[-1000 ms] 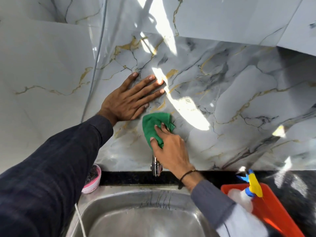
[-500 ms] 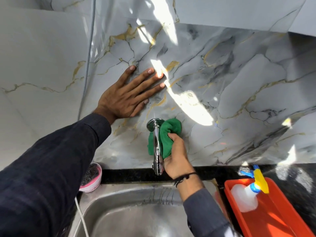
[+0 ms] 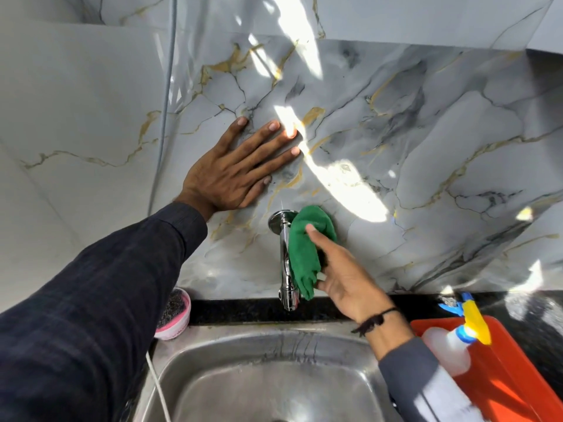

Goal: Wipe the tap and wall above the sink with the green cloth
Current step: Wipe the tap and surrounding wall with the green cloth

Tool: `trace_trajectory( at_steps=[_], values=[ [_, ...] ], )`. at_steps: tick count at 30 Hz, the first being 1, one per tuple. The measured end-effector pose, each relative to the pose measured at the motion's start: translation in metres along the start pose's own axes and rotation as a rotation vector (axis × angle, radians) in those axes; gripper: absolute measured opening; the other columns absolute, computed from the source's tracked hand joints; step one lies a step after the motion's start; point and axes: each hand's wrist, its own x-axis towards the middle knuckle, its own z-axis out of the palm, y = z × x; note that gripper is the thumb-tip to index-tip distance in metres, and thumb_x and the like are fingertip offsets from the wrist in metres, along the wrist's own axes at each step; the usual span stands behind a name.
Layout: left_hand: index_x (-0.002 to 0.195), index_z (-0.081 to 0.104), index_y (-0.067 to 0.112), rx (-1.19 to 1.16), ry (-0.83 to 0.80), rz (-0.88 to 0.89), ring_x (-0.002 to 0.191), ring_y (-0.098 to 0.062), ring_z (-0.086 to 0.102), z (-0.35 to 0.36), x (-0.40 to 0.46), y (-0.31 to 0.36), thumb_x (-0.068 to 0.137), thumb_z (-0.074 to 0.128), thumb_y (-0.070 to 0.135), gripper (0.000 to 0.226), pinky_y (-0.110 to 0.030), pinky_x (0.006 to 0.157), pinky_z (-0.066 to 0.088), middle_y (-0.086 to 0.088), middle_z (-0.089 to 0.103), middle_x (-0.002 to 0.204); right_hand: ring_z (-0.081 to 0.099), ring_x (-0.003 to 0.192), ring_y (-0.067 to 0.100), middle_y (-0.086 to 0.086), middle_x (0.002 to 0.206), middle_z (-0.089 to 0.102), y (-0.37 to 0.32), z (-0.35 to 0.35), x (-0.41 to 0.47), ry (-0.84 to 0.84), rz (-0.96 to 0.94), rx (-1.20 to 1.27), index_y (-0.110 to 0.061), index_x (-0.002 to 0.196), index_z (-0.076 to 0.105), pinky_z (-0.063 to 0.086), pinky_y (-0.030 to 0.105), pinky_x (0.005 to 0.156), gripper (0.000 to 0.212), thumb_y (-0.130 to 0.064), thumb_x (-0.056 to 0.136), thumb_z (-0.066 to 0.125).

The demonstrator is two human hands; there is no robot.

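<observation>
A chrome tap (image 3: 285, 263) comes out of the marble-patterned wall (image 3: 411, 141) and points down over the steel sink (image 3: 274, 382). The green cloth (image 3: 304, 254) is draped along the tap's right side, from the wall flange down toward the spout. My right hand (image 3: 344, 275) holds the cloth against the tap, index finger stretched up over it. My left hand (image 3: 240, 169) lies flat on the wall above and left of the tap, fingers spread, holding nothing.
A pink bowl with a dark scrubber (image 3: 173, 315) sits at the sink's left corner. An orange tray (image 3: 499, 376) holding a white spray bottle with a blue and yellow trigger (image 3: 457, 342) stands on the dark counter at right. A thin pipe (image 3: 166, 102) runs down the wall corner.
My right hand brought the cloth down from the wall onto the tap and has shifted to the tap's right side, sliding lower along it. My left hand has stayed flat on the wall.
</observation>
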Motion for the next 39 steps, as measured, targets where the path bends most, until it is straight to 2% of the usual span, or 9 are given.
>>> trace_trajectory(
  at_steps=[5,9,13,16,21,24,29,33,39],
  values=[
    [0.178,0.025,0.021,-0.018,0.004,-0.005,0.173,-0.025,0.016,-0.002,0.000,0.000,0.113,0.026,0.037,0.067,-0.054,0.143,-0.002,-0.004,0.016,0.187,0.074,0.097,0.021,0.007,0.109,0.075,0.000,0.029,0.002,0.221,-0.100,-0.287,-0.007,0.111,0.061,0.062,0.036,0.082,0.062,-0.033,0.065,0.095],
    [0.179,0.023,0.021,-0.008,0.001,-0.001,0.173,-0.026,0.015,-0.003,0.000,-0.001,0.113,0.028,0.038,0.068,-0.054,0.142,-0.001,-0.004,0.012,0.187,0.077,0.088,0.025,0.008,0.103,0.078,-0.001,0.053,0.018,0.285,-0.062,-0.353,-0.008,0.105,0.074,0.064,0.041,0.080,0.070,-0.044,0.051,0.097],
    [0.179,0.022,0.021,-0.001,-0.003,0.005,0.174,-0.027,0.012,-0.002,0.000,0.000,0.112,0.031,0.039,0.069,-0.054,0.142,-0.003,-0.005,0.013,0.187,0.070,0.086,0.025,0.003,0.089,0.067,-0.005,0.078,0.036,0.435,-0.082,-0.764,-0.014,0.081,0.062,0.062,0.032,0.076,0.040,-0.044,0.068,0.085],
    [0.179,0.021,0.021,0.002,0.002,0.005,0.174,-0.027,0.012,-0.001,0.000,-0.001,0.113,0.029,0.039,0.069,-0.054,0.142,-0.003,-0.006,0.012,0.187,0.069,0.084,0.023,0.004,0.089,0.068,-0.018,0.080,0.047,0.414,-0.033,-0.821,-0.015,0.071,0.057,0.062,0.033,0.079,0.031,-0.038,0.073,0.079],
    [0.179,0.020,0.021,-0.009,0.008,0.002,0.174,-0.026,0.009,-0.001,0.000,-0.001,0.113,0.028,0.039,0.068,-0.054,0.141,-0.001,-0.005,0.011,0.187,0.070,0.100,0.028,0.008,0.115,0.071,-0.023,0.071,0.042,0.346,0.056,-0.709,-0.009,0.115,0.066,0.059,0.038,0.092,0.070,-0.056,0.066,0.081],
    [0.179,0.019,0.022,-0.014,0.007,0.001,0.174,-0.026,0.007,-0.001,0.000,0.000,0.114,0.026,0.038,0.068,-0.054,0.141,-0.002,-0.005,0.009,0.188,0.062,0.111,0.031,0.008,0.123,0.057,-0.015,0.072,0.029,0.564,-0.116,-0.788,-0.008,0.129,0.046,0.053,0.035,0.091,0.104,-0.068,0.053,0.084],
    [0.179,0.021,0.021,-0.017,0.008,-0.006,0.174,-0.027,0.014,-0.004,0.000,0.000,0.113,0.030,0.038,0.069,-0.055,0.141,0.004,-0.005,0.014,0.187,0.053,0.107,0.027,0.008,0.115,0.056,-0.008,0.071,0.002,0.749,-0.510,-1.009,-0.009,0.113,0.051,0.050,0.041,0.090,0.081,-0.061,0.062,0.085],
    [0.179,0.021,0.021,-0.016,0.011,-0.005,0.173,-0.028,0.018,-0.004,0.000,0.000,0.113,0.030,0.038,0.069,-0.056,0.140,0.007,-0.005,0.013,0.187,0.063,0.101,0.033,0.017,0.113,0.066,0.001,0.081,-0.009,0.597,-0.424,-1.161,-0.001,0.109,0.062,0.054,0.039,0.084,0.050,-0.049,0.094,0.060],
    [0.179,0.020,0.021,-0.007,0.009,0.000,0.172,-0.028,0.019,-0.001,-0.002,0.001,0.113,0.031,0.039,0.069,-0.055,0.141,0.001,-0.006,0.012,0.187,0.068,0.105,0.036,0.016,0.112,0.071,-0.010,0.095,0.004,0.515,-0.173,-1.067,-0.004,0.103,0.070,0.057,0.035,0.084,0.042,-0.042,0.086,0.066]
  ],
)
